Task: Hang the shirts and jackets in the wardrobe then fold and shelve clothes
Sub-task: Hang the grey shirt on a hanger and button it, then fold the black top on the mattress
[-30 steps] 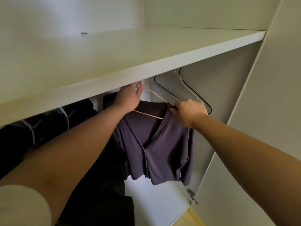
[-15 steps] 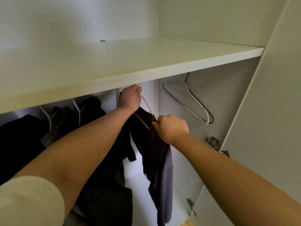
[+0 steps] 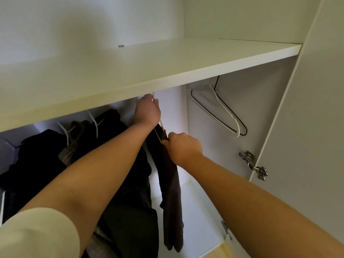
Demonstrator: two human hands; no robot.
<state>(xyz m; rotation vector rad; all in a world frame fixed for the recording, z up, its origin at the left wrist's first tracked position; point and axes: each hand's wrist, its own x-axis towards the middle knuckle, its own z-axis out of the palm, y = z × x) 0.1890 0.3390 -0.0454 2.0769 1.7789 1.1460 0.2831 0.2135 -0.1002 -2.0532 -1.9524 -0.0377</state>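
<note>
Under the shelf (image 3: 167, 79), the left hand (image 3: 148, 111) grips the hanger (image 3: 160, 125) top and the right hand (image 3: 183, 146) pinches the purple shirt (image 3: 171, 192), seemingly almost hung beside dark clothes (image 3: 46, 155); folding remains.

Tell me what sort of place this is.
Most likely the inside of a bedroom wardrobe: a white shelf overhead, dark clothes hanging beneath it, empty hangers at the side, and door hinges.

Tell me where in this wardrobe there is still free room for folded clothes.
The top shelf is bare. The white floor between the hanging purple shirt and the right wall is bare too. The left side, with the dark clothes, is crowded.
</note>
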